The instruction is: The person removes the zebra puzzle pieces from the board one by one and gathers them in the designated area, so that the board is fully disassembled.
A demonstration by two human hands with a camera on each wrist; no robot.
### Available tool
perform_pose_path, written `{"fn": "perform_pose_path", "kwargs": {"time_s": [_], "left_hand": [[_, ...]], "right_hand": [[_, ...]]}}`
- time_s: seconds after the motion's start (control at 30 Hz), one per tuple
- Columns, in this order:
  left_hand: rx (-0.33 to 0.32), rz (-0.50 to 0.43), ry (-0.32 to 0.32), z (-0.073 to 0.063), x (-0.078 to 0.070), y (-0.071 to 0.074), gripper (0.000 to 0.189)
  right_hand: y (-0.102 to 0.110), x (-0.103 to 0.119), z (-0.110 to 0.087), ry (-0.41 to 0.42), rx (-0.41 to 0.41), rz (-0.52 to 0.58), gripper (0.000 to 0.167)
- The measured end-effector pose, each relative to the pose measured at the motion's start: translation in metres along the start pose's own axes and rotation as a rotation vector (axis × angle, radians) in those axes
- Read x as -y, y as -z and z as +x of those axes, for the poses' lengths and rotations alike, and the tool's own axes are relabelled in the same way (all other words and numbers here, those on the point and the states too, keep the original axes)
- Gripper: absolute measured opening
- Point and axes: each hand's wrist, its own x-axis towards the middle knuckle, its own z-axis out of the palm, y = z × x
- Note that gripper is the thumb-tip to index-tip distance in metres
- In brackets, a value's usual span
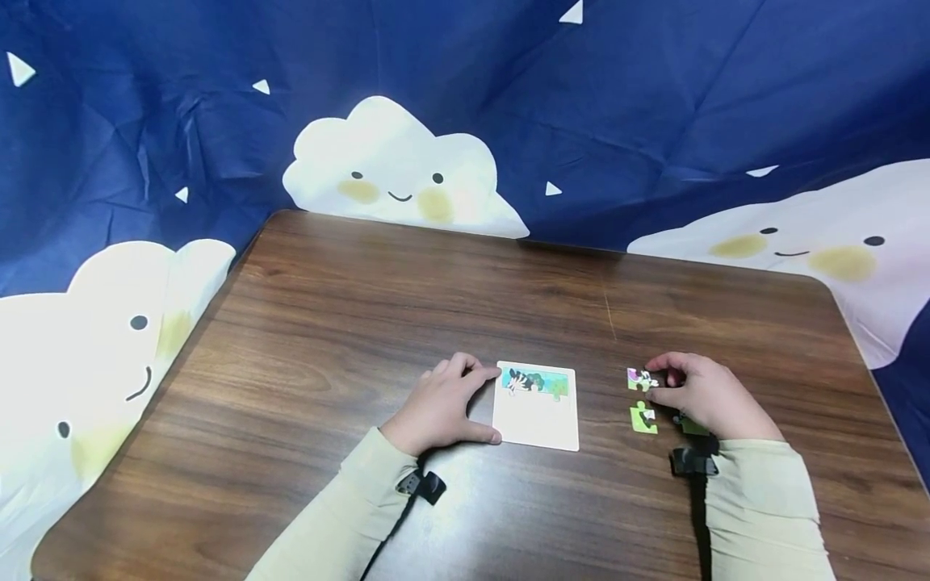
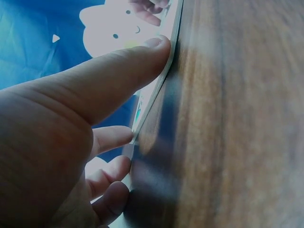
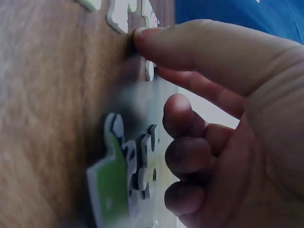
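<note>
A square puzzle board point(image 1: 536, 424) with a pale lower part lies on the table. Joined pieces with a zebra and greenery point(image 1: 536, 382) fill its top strip. My left hand point(image 1: 439, 407) rests at the board's left side, thumb and index finger touching its edge and the other fingers loosely bent. To the right, my right hand point(image 1: 715, 399) pinches a small puzzle piece point(image 1: 638, 378) with pink and white on it between thumb and index finger. Just below that piece lies a green puzzle piece point(image 1: 639, 421). More green pieces point(image 3: 110, 183) lie under the right palm, partly hidden in the head view.
The brown wooden table point(image 1: 407, 290) has rounded corners. A blue cloth point(image 1: 603, 105) with smiling white clouds hangs behind and beside it. Each wrist wears a small black camera on a strap, the left one point(image 1: 421, 486) close above the tabletop.
</note>
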Motion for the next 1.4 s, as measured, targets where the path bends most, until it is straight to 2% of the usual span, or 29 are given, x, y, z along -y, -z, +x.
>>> {"fn": "perform_pose_path", "kwargs": {"time_s": [0.2, 0.53, 0.87, 1.07, 1.4], "left_hand": [[-0.005, -0.001, -0.007, 0.0, 0.0, -0.001, 0.092], [-0.006, -0.006, -0.006, -0.001, 0.001, -0.001, 0.092], [-0.011, 0.004, -0.013, 0.0, 0.002, -0.002, 0.092], [-0.006, 0.003, -0.01, -0.001, 0.001, -0.002, 0.092], [-0.004, -0.008, -0.005, -0.001, 0.001, -0.001, 0.092]], "right_hand": [[-0.002, 0.002, -0.001, -0.016, -0.026, -0.006, 0.027], [-0.008, 0.001, -0.001, -0.004, -0.067, -0.014, 0.027], [-0.01, 0.014, -0.002, 0.036, -0.149, 0.005, 0.026], [-0.017, 0.031, 0.0, 0.078, -0.158, 0.033, 0.026], [-0.045, 0.064, 0.008, 0.186, -0.155, 0.047, 0.019]]}}
